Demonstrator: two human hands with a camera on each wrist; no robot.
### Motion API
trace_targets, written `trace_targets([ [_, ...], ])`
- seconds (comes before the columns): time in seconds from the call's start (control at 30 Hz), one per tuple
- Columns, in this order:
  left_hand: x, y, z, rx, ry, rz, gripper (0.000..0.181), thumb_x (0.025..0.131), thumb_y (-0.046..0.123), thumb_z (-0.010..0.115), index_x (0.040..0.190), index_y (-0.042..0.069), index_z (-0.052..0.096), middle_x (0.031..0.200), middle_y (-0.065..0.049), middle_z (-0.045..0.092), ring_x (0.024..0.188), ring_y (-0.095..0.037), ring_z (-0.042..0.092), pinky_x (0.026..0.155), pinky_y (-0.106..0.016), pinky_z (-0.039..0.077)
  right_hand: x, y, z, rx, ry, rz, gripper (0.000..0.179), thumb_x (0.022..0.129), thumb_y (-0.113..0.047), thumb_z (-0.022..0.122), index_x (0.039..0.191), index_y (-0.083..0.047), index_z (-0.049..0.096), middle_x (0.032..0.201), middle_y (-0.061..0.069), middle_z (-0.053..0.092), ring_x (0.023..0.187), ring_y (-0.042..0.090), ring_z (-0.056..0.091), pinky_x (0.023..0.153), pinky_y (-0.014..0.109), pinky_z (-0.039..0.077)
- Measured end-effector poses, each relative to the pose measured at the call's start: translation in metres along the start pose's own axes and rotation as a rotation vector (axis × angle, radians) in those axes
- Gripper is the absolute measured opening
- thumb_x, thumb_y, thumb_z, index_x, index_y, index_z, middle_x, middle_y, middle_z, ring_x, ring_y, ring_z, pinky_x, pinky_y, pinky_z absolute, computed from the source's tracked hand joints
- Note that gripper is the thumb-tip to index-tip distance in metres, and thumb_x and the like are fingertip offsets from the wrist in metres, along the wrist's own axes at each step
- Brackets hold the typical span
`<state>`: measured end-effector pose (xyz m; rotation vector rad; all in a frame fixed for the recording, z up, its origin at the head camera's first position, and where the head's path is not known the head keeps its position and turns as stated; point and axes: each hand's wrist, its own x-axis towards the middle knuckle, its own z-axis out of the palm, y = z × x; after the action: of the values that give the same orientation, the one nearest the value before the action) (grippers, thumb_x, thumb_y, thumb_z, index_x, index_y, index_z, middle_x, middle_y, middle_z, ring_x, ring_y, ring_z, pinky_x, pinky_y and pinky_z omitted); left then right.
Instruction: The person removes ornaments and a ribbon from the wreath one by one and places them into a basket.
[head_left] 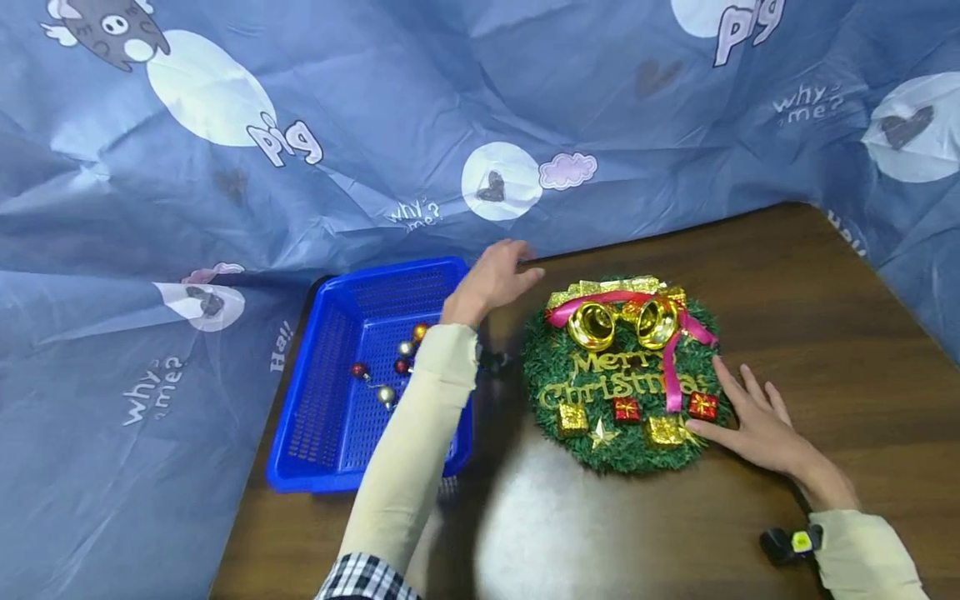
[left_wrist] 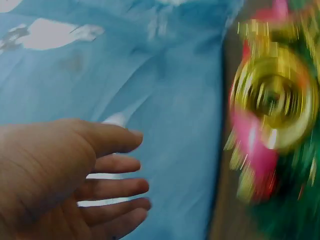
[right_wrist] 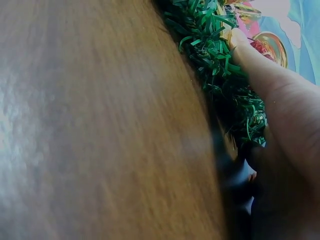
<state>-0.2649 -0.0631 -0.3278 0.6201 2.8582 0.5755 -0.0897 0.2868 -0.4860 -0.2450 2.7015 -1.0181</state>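
A green Christmas wreath (head_left: 600,454) lies on the table, carrying gold bells (head_left: 592,325), pink ribbon, small gift boxes and gold "Merry Christmas" lettering. My right hand (head_left: 761,429) rests at its right edge with the fingers spread. In the right wrist view the thumb (right_wrist: 255,60) lies over the green tinsel (right_wrist: 220,60), and the other fingers are mostly in shadow. My left hand (head_left: 493,282) is in the air between the basket and the wreath, holding nothing. Its fingers (left_wrist: 117,187) are extended and slightly apart in the left wrist view, where the nearby bell (left_wrist: 275,97) is blurred.
A blue plastic basket (head_left: 296,417) stands on the left of the wooden table (head_left: 787,292). Several small baubles (head_left: 386,394) lie inside it, and my left forearm crosses over its right side. A blue printed cloth (head_left: 375,100) hangs behind the table and along its left side.
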Motion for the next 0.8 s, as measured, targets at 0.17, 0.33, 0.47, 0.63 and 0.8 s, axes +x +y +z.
trace_targets([
  [0.17,0.041,0.041,0.037,-0.058,-0.232,-0.014,0.035,0.097,0.034,0.054,0.122,0.011,0.06,0.122,-0.005,0.062,0.108,-0.018,0.058,0.092,-0.033,0.049,-0.004,0.004,0.004,0.035,0.01,0.013,0.101,0.087,-0.05,0.061,0.153,-0.023,-0.01,0.157,0.026,0.001,0.143,0.046,-0.013,0.109,0.061,-0.021],
  [0.33,0.064,0.06,0.051,0.018,-0.351,-0.122,0.031,0.095,0.039,0.055,0.109,0.014,0.067,0.109,-0.002,0.064,0.085,-0.015,0.055,0.075,-0.033,0.047,-0.001,0.0,0.0,0.042,0.029,0.012,0.101,0.087,-0.052,0.062,0.153,-0.023,-0.008,0.159,0.023,0.004,0.144,0.043,-0.012,0.11,0.06,-0.02],
  [0.47,0.069,0.058,0.058,0.028,-0.374,-0.148,0.03,0.094,0.039,0.057,0.106,0.013,0.068,0.106,-0.001,0.063,0.08,-0.014,0.05,0.072,-0.032,0.043,0.0,-0.003,0.0,0.039,0.028,0.011,0.101,0.086,-0.053,0.062,0.154,-0.023,-0.007,0.159,0.021,0.005,0.145,0.042,-0.011,0.111,0.059,-0.019],
  [0.63,0.074,0.059,0.065,0.03,-0.366,-0.106,0.021,0.093,0.03,0.06,0.096,0.01,0.068,0.087,0.0,0.058,0.073,-0.012,0.046,0.068,-0.029,0.04,0.0,-0.001,-0.002,0.031,0.035,0.017,0.102,0.086,-0.053,0.062,0.153,-0.023,-0.008,0.159,0.022,0.006,0.145,0.041,-0.012,0.111,0.059,-0.019],
  [0.8,0.078,0.061,0.073,0.019,-0.378,-0.126,0.016,0.092,0.024,0.062,0.087,0.01,0.068,0.072,0.002,0.049,0.067,-0.014,0.041,0.064,-0.029,0.036,-0.002,0.003,-0.003,0.017,0.034,0.026,0.103,0.086,-0.054,0.062,0.154,-0.022,-0.007,0.159,0.021,0.006,0.145,0.043,-0.01,0.111,0.06,-0.018],
])
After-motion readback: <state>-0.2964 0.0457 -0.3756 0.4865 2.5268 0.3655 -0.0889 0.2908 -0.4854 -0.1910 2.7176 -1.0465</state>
